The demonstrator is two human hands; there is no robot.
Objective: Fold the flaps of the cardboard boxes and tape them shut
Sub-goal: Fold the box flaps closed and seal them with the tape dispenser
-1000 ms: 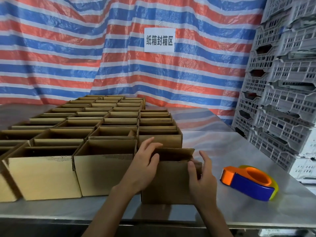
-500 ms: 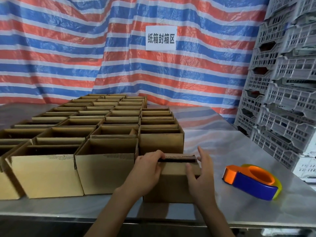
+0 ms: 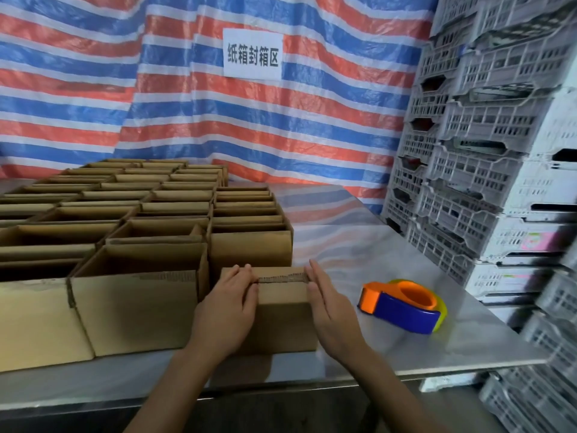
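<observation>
The small cardboard box (image 3: 281,320) in hand stands on the steel counter (image 3: 390,354) just left of the orange-and-blue tape dispenser (image 3: 402,307), close to it but not touching. Its top flaps are folded down and meet along a seam (image 3: 281,279) where a ragged corrugated edge shows, so the seam is not quite tight.

The left hand (image 3: 228,310) lies over the end of the box farther from the dispenser. Its fingers (image 3: 242,276) are fairly straight and close together, pressing flat on the flaps and reaching across the seam. The right hand (image 3: 331,307) covers the end nearer the dispenser, fingers straight and pressed together along the top edge. Neither hand pinches or grips anything.

The step in hand looks like the end of folding: the flaps are down and held, and no tape is on this box yet. The dispenser lies untouched.

The next move probably calls for one hand to keep the flaps down while the right hand, being nearer, reaches for the dispenser. If both let go, the flaps may spring up.

Further left of the dispenser, beyond the held box, rows of open boxes (image 3: 134,314) fill the counter, none folded or taped, so most of the task remains. Behind and right of the dispenser rise stacked white plastic crates (image 3: 484,151).
</observation>
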